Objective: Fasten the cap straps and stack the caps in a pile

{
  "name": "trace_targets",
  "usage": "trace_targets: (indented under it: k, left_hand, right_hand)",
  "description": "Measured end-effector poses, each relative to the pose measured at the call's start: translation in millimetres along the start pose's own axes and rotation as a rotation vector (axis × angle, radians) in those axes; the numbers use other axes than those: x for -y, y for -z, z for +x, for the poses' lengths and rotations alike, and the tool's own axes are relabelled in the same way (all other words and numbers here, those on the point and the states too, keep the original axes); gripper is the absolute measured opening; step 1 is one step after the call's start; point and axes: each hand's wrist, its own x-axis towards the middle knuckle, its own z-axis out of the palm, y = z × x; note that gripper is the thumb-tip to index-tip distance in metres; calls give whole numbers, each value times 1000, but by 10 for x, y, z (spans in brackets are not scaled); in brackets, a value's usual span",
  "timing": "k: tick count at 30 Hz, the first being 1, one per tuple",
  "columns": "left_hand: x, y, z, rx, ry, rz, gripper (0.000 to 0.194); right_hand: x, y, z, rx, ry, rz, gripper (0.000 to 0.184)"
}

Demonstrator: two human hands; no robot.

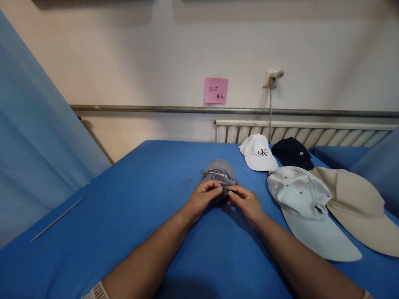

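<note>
A grey cap (222,167) lies on the blue-covered surface in front of me, its back opening towards me and its brim pointing away. Both hands are at its dark back strap (223,190). My left hand (204,197) pinches the strap between thumb and fingers from the left. From the right, my right hand (247,204) grips the strap's other side with thumb and index finger. Tags or labels (215,171) show inside the cap. The strap's fastening is too small to make out, and my fingers cover part of it.
To the right lie a white cap (258,153), a navy cap (291,153), a pale mint cap (299,195) and a beige cap (355,193). A thin stick (57,220) rests at left on the blue sheet (124,199). Behind are a metal rail (162,109) and radiator (299,131).
</note>
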Motion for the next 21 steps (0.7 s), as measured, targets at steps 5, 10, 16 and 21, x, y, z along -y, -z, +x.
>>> trace_targets:
  k: [5, 10, 16, 21]
  left_hand:
    - [-23, -27, -15, -22, 2, -12, 23]
    - [-46, -49, -37, -23, 4, -22, 21]
    - [-53, -48, -39, 46, -51, 17, 13]
    - [-34, -36, -25, 78, -81, 62, 16]
  right_hand:
    - [-24, 16, -2, 24, -6, 34, 27]
    - [-49, 29, -1, 46, -10, 85, 27]
    - [-64, 27, 0, 39, -74, 219, 28]
    - [-74, 27, 5, 33, -92, 221, 31]
